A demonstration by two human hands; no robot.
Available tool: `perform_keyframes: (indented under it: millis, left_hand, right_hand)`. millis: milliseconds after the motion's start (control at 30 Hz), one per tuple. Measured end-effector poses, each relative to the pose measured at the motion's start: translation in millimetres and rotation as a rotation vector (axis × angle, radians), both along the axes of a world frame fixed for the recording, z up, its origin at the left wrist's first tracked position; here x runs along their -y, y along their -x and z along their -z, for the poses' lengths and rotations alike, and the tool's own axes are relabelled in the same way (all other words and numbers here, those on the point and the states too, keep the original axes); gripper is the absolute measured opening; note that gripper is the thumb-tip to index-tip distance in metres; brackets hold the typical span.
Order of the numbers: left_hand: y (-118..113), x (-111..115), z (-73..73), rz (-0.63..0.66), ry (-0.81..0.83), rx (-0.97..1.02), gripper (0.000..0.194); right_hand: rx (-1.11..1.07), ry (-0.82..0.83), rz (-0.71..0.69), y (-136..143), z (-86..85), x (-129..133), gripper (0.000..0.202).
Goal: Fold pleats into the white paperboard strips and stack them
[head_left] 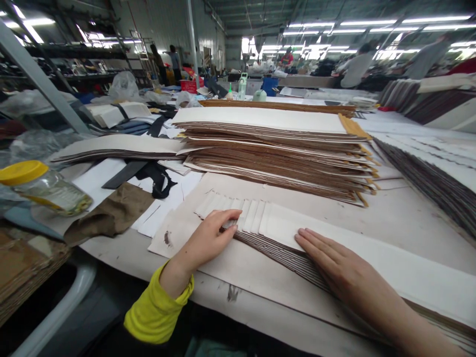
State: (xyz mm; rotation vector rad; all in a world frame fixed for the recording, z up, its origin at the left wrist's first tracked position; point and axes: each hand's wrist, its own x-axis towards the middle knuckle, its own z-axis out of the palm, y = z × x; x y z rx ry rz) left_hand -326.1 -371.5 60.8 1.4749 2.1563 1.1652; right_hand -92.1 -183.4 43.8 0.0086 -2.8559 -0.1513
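Left hand (210, 235), thumb and fingers parted, touches stepped ends of long white, brown-edged flat strips (280, 220) on the pale table (267, 320); right hand (344, 270) lies open across them, apparently steadying; light pressure needed.

Definitely looks like a factory floor or a pretty big workshop. Can see long rows of tube lights (368, 22) under a high roof (253, 11), plus a ribbed wall (159, 29) and some shelving (85, 53) loaded with stuff over on the left. Got a big worktable (260, 311) up front, lined with paper and heaped with bundles of long pale strips (386, 258), dark offcuts (161, 181) and clear plastic bags (125, 87). Can also spot several people (357, 67) further back among other cluttered surfaces, kinda blurry.
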Motion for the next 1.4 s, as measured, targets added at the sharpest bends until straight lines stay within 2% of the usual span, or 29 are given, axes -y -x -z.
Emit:
perform_keyframes:
  millis: [133, 233, 367, 500, 600, 700, 767, 833, 900, 967, 1133, 1400]
  left_hand:
    - [5, 0, -1.3, -0.035, 0.028, 0.365, 0.034]
    - [4, -1, -5.7, -0.038, 0.054, 0.544, 0.033]
    - [-4, -4, -14.0, 0.012, 0.089, 0.705, 0.037]
    - [-14, -10, -20.8, 0.121, -0.01, 0.852, 0.044]
    - [-16, -13, -22.3, 0.142, -0.077, 0.903, 0.046]
    - [-13, -14, -17.7, 0.086, -0.054, 0.804, 0.04]
    - [-8, -13, -11.8, -0.022, -0.03, 0.6, 0.031]
    - [-4, -12, -5.8, -0.105, -0.029, 0.314, 0.022]
    - [-1, -11, -1.4, -0.105, -0.029, 0.07, 0.017]
    - [0, -10, 0.7, -0.062, -0.017, -0.066, 0.018]
    - [-3, -9, 1.9, -0.015, -0.012, -0.24, 0.02]
    - [-3, -8, 4.2, -0.003, 0.016, -0.317, 0.021]
  right_hand:
    - [-0.024, 0.011, 0.019, 0, 0.0, 1, 0.049]
    - [-0.049, 0.038, 0.031, 0, 0.5, 1, 0.045]
    - [-0.066, 0.098, 0.05, 1, -0.4, 0, 0.043]
    - [-0.078, 0.154, 0.097, 6, -6.4, 3, 0.04]
    - [-0.065, 0.143, 0.097, 9, -9.5, 4, 0.043]
    - [-0.053, 0.117, 0.068, 10, -9.2, 3, 0.045]
    - [-0.035, 0.094, 0.048, 10, -8.9, 1, 0.048]
    - [-0.012, 0.044, 0.027, 10, -9.7, 0, 0.05]
    - [0.015, -0.028, 0.004, 10, -11.3, 1, 0.051]
    - [0.02, -0.107, -0.009, 10, -12.8, 3, 0.051]
    - [-0.025, -0.242, -0.017, 8, -14.3, 6, 0.053]
    - [-0.066, -0.263, -0.025, 2, -18.6, 7, 0.06]
